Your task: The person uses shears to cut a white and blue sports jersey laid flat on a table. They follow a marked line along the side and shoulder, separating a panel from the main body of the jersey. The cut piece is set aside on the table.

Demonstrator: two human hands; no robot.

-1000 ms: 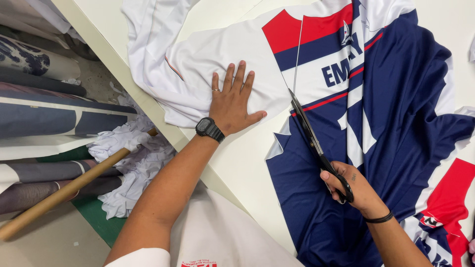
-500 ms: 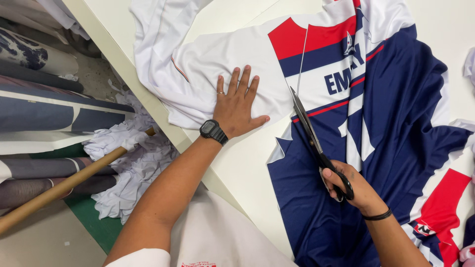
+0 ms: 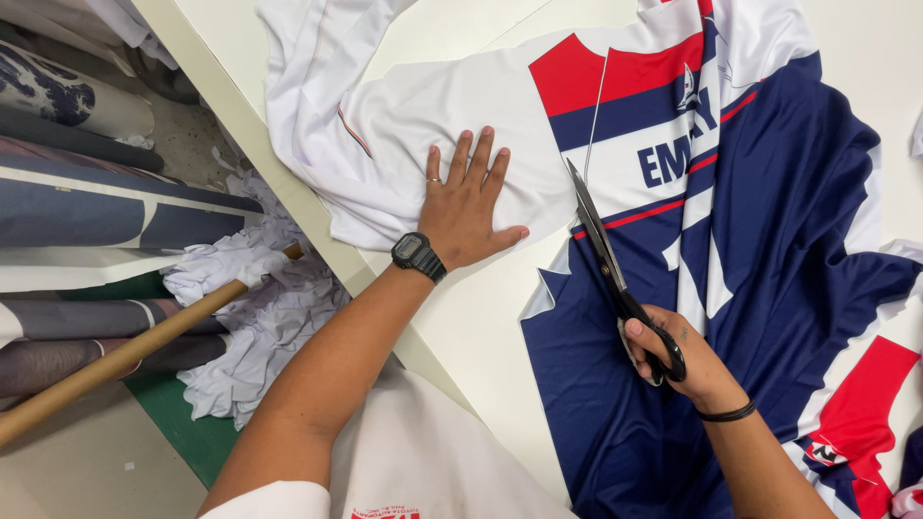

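A large printed fabric (image 3: pixel 750 250) in navy, red and white lies spread on a white table (image 3: pixel 471 327). My left hand (image 3: pixel 466 202), with a ring and a black wristwatch, presses flat on the white part of the fabric. My right hand (image 3: pixel 678 356) grips the handles of long black scissors (image 3: pixel 606 255), whose blades point away from me along the edge of the printed panel, at the end of a straight cut line running up through the red band.
Left of the table edge, rolls of printed fabric (image 3: pixel 87 202) are stacked. A cardboard tube (image 3: pixel 125 356) lies across a pile of white fabric scraps (image 3: pixel 260 308) on a green surface. Loose white fabric (image 3: pixel 317 86) bunches at the table's upper left.
The view has shifted slightly; my left hand stays flat on the white fabric and the scissors remain in the same place on the cut line.
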